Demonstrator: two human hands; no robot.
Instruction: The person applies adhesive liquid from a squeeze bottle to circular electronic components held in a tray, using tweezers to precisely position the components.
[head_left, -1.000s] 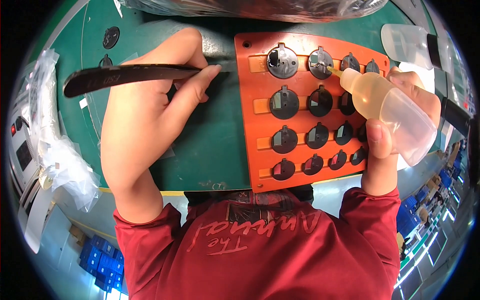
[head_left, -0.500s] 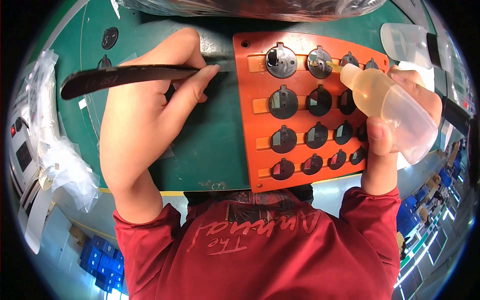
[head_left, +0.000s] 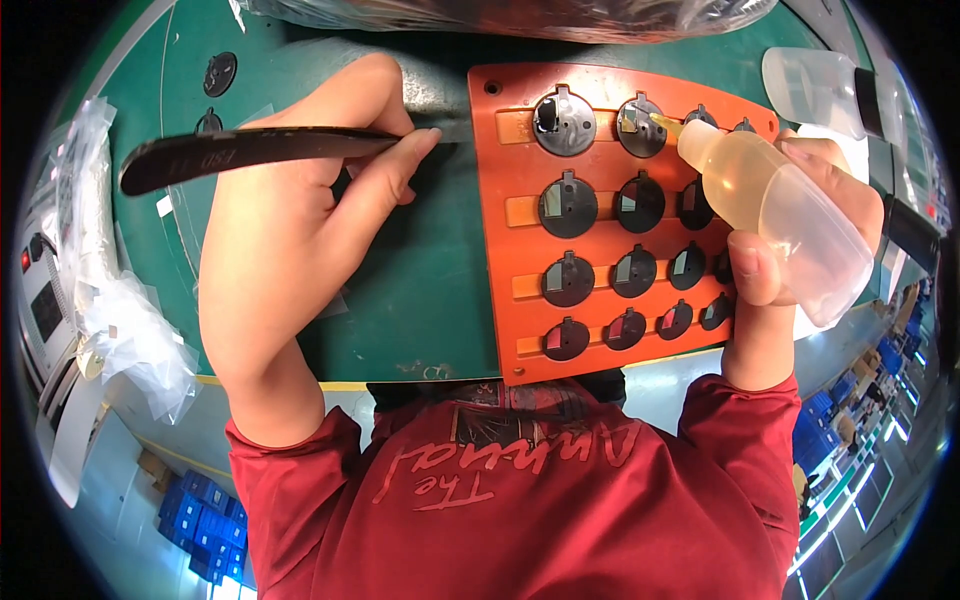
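While the right hand [head_left: 845, 197] grasps a translucent squeeze bottle [head_left: 775, 205], the nozzle [head_left: 671, 125], left of that hand, points at a black disc [head_left: 640, 145] in the far row of an orange tray [head_left: 510, 255]; I cannot tell whether they touch. Left of the tray, the left hand [head_left: 300, 195] pinches a slim black tool [head_left: 230, 161] above the green tabletop [head_left: 430, 300], its broad end leftward.

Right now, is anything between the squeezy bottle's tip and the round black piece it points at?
Nothing visible: the bottle in the right hand has its tip over the second disc from the left, top row; touching is unclear.
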